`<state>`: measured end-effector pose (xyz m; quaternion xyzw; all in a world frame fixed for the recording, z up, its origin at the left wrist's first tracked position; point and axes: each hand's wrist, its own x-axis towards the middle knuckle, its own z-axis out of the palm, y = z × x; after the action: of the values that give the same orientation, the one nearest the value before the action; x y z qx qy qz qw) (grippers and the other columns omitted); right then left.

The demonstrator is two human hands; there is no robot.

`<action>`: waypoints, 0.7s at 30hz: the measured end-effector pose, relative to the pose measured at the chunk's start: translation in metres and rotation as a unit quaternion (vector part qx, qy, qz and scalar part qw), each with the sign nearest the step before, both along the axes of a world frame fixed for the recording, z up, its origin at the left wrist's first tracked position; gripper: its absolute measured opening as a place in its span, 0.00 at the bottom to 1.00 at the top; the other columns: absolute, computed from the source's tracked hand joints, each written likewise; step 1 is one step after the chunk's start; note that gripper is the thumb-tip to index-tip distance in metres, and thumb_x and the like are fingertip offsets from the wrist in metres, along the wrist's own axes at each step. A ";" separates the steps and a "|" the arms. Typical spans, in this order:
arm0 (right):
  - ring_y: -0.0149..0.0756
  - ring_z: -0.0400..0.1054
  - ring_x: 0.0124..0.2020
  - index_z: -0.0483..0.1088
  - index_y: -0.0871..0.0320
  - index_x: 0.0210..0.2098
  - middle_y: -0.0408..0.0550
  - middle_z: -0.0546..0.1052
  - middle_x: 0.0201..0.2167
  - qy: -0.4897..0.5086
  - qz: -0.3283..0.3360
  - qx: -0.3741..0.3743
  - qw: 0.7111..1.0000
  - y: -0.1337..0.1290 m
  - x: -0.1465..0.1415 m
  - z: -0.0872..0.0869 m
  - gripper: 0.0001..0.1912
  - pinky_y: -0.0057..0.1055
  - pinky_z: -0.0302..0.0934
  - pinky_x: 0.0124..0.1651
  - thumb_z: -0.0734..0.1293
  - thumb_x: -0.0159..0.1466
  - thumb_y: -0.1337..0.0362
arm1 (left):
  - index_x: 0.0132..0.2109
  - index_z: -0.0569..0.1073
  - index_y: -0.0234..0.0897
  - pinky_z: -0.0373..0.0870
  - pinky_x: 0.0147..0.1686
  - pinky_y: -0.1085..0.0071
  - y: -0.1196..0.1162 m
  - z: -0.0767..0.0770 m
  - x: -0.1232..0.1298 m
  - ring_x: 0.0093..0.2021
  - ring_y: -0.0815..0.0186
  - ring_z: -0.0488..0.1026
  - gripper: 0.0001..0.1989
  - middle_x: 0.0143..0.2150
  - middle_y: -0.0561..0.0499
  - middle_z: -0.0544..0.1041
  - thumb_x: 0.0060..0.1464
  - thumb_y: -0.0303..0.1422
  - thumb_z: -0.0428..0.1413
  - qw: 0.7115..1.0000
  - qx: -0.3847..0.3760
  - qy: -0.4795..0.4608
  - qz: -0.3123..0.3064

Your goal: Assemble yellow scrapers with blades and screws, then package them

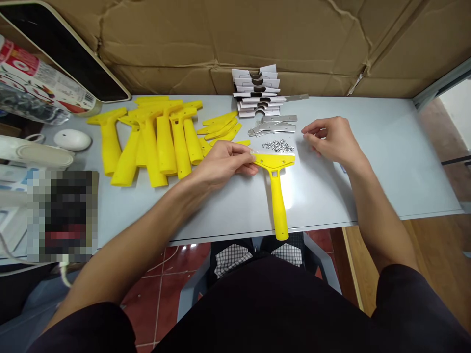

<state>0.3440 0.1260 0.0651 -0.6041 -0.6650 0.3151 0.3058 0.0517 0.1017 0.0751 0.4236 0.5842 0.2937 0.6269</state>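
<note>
While the left hand point(231, 159) pinches the scraper point(277, 187) mid-frame, its handle point(279, 211) reaching the front edge of the table point(401, 166), which stretches wide rightward, the right hand point(333, 139) hovers, grip unclear.

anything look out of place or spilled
One metal strip sticks out right of the stacked paper sleeves, apart from the other metal strips. The screws lie loose, but clustered, so probably not spilled.
</note>
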 end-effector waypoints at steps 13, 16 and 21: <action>0.44 0.76 0.35 0.87 0.54 0.38 0.49 0.84 0.33 -0.150 0.094 0.042 0.983 0.003 -0.009 -0.018 0.08 0.50 0.71 0.53 0.72 0.65 0.67 | 0.33 0.84 0.32 0.85 0.42 0.68 -0.004 0.003 0.002 0.29 0.63 0.84 0.07 0.29 0.42 0.86 0.60 0.21 0.66 0.999 -0.008 0.030 -0.025; 0.44 0.76 0.36 0.86 0.53 0.38 0.49 0.85 0.34 -0.153 0.093 0.040 0.983 0.002 -0.009 -0.021 0.07 0.48 0.70 0.50 0.72 0.65 0.66 | 0.33 0.84 0.32 0.86 0.42 0.67 -0.003 0.002 0.001 0.29 0.62 0.85 0.07 0.29 0.42 0.86 0.60 0.21 0.66 0.999 -0.007 0.028 -0.028; 0.43 0.74 0.33 0.84 0.53 0.35 0.47 0.82 0.29 -0.162 0.093 0.038 0.982 0.001 -0.010 -0.022 0.06 0.46 0.69 0.46 0.72 0.65 0.67 | 0.32 0.83 0.32 0.85 0.38 0.71 -0.004 0.003 0.002 0.28 0.65 0.84 0.10 0.28 0.43 0.86 0.62 0.20 0.65 0.999 -0.004 0.026 -0.024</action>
<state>0.3342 0.1273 0.0433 -0.5705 -0.7707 0.2147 0.1857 0.0539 0.0982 0.0781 0.4428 0.5912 0.2650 0.6198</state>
